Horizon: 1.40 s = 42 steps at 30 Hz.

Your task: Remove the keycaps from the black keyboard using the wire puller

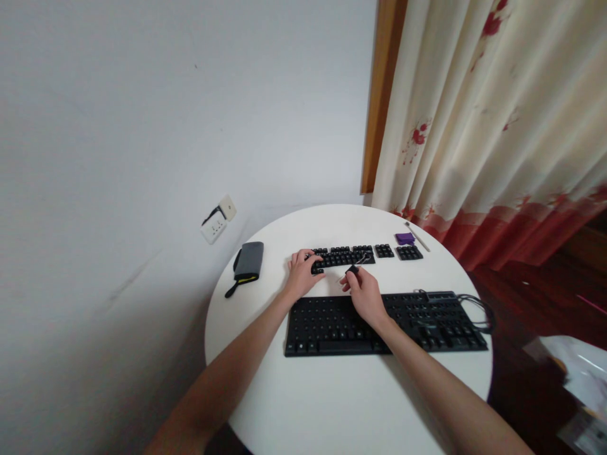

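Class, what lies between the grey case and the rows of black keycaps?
In the head view, the left hand lies between the grey case and the keycaps, with bare white table between hand and case.

Through my feed I see a round white table (322,398) carrying a black keyboard (336,319), its cable (489,315) looped at the right edge. Beyond it I make out grouped black keycaps (339,258), with a grey pouch (250,260) left, and a folded purple cloth (404,239) beside a slim brush (418,237) right.
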Motion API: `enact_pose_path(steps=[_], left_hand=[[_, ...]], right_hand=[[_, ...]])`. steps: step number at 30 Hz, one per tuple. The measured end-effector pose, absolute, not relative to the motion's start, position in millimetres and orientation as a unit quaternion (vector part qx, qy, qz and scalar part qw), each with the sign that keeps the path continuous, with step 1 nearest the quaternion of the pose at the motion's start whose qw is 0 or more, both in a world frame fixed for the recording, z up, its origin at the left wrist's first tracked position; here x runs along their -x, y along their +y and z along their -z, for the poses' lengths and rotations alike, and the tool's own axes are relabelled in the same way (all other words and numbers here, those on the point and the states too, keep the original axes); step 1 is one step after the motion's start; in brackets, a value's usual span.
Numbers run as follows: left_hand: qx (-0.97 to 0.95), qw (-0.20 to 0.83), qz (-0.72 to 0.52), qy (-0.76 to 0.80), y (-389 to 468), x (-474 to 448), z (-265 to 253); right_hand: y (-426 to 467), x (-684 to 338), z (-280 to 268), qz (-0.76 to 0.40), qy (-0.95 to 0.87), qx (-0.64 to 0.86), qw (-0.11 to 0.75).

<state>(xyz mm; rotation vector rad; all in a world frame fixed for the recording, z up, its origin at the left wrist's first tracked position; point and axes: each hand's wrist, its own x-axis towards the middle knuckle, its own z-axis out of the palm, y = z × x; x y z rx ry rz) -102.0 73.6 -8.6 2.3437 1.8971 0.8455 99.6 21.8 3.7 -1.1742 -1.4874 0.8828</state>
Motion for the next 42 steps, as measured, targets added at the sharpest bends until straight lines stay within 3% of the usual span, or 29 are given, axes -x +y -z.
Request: enact_pose_path(steps=[36, 42], left_hand=[[-0.729, 0.007, -0.29, 0.62, 72, 119, 4], [-0.832, 0.185, -0.289, 0.436, 55, 107, -16]], right_hand=[[21, -104, -13, -0.37, -0.669, 0.452, 0.459], [9, -109, -27, -0.415, -0.763, 0.358, 0.342]])
